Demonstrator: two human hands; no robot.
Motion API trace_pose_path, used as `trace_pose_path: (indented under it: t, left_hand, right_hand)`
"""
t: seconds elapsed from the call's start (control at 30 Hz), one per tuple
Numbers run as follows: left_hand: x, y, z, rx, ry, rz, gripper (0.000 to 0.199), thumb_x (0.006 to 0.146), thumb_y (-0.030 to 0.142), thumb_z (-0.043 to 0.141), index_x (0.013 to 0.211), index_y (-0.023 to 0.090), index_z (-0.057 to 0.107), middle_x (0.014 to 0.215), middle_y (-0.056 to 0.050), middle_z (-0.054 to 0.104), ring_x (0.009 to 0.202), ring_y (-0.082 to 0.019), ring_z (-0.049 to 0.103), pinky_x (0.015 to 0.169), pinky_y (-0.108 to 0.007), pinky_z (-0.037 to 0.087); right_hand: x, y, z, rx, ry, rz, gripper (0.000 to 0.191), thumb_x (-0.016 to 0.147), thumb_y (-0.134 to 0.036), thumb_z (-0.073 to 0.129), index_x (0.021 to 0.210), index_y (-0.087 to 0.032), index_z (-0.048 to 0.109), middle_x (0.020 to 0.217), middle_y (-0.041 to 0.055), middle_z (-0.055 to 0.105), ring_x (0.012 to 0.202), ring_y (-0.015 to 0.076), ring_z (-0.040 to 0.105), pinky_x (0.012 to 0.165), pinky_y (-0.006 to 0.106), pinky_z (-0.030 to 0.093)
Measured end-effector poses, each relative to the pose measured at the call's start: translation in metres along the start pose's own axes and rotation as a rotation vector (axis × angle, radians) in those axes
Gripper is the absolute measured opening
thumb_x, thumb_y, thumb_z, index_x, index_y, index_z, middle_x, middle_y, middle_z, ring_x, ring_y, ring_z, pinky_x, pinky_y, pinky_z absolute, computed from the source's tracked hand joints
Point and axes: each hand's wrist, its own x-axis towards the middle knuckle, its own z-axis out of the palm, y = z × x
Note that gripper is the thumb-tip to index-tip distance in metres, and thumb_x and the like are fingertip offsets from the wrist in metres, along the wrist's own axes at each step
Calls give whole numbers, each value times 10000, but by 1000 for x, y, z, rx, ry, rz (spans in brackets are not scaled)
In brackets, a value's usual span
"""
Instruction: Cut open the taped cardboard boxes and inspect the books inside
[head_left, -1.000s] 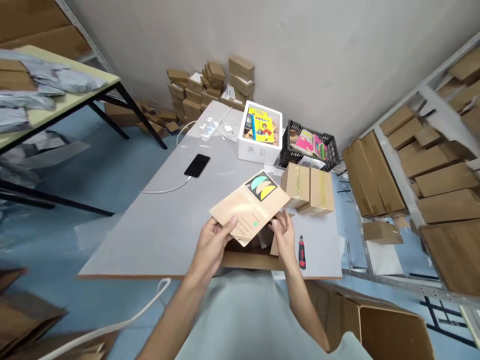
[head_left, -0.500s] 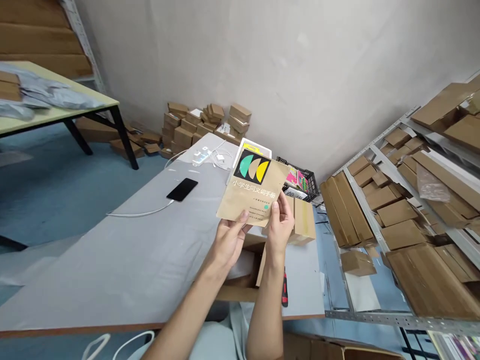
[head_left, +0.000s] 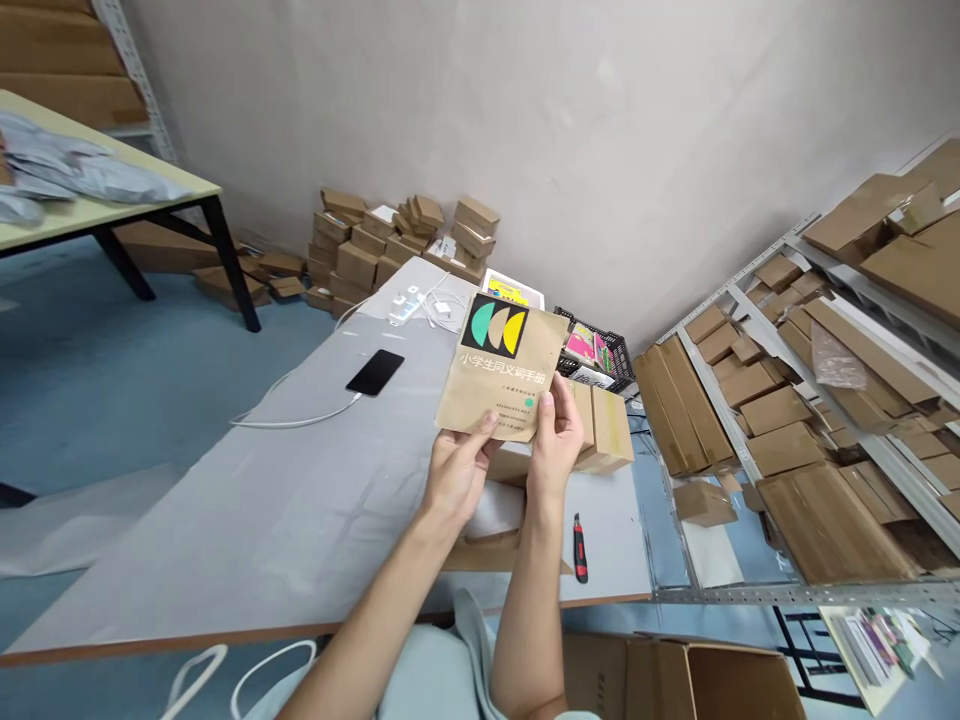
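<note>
The booklet (head_left: 491, 395) has a tan, matte cover with worn edges. Its upper area carries a black panel (head_left: 466, 340) with three half-discs: green, tan and yellow. A line of white Chinese characters runs below the panel, followed by small dark print and a green dot. The booklet is positioned above the near part of the grey-topped table (head_left: 300, 500), cover toward the camera and slightly tilted. The left hand (head_left: 456, 478) grips the lower edge, thumb on the cover; the right hand (head_left: 555, 445) grips the lower right corner likewise. Beneath the hands is an open cardboard carton (head_left: 480, 555). To its right lies a red-and-black utility knife (head_left: 580, 550). Tape-sealed rectangular cardboard boxes (head_left: 611, 430) stand beyond the knife, near a perforated black plastic crate (head_left: 619, 362). A flat black phone (head_left: 376, 373) with a white cable (head_left: 296, 423) lies left of the booklet. Relative to the frame one second earlier, the booklet is turned more upright and both thumbs now press its cover. The knife, partly covered by the right forearm half a second ago, is fully exposed.
</note>
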Motion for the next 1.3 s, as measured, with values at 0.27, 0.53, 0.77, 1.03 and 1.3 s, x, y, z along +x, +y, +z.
trace_pose_path:
  t: [0.27, 0.53, 0.77, 1.03, 1.3]
  left_hand:
    - [-10, -4, -20, 449, 164, 429, 310, 863, 459, 972, 1018, 229, 834, 1042, -79, 854, 1047, -310, 828, 1050, -449, 681]
    - [-3, 16, -42, 890, -518, 430, 469, 892, 274, 798, 1351, 314, 885, 1549, -78, 771, 1508, -347, 696, 1301, -446, 559]
    - [13, 31, -44, 441, -253, -16, 775, 734, 733, 1020, 1273, 196, 875, 1397, -192, 830, 1314, -415, 794, 1074, -475, 700]
    - [-2, 8, -17, 428, -179, -50, 660, 651, 781, 1066, 914, 205, 879, 942, -101, 848, 897, -325, 826, 810, -413, 725]
    - [-11, -15, 7, 612, -129, 163, 581, 823, 757, 968, 911, 191, 871, 839, -55, 787, 811, -250, 742, 736, -312, 643]
  right_hand:
    - [-39, -34, 24, -173, -107, -36, 583, 1027, -572, 803, 1475, -201, 770, 1587, 171, 754, 1491, 327, 710, 1284, 531, 579]
    - [-20, -26, -4, -142, 60, 108, 444, 991, -609, 736, 1144, -194, 773, 1054, 86, 870, 947, 239, 795, 885, 353, 668]
    - [-10, -23, -50, 170, -133, 295, 582, 880, -622, 901, 1261, -193, 801, 1098, 105, 898, 1047, 296, 860, 906, 382, 700]
    - [0, -14, -66, 232, -196, 325, 639, 890, -677, 899, 1300, -201, 787, 1027, 83, 901, 1095, 322, 881, 944, 408, 732]
    - [23, 8, -91, 88, -166, 239, 722, 962, -698, 840, 1455, -175, 765, 1406, 152, 851, 1432, 334, 760, 1235, 501, 630]
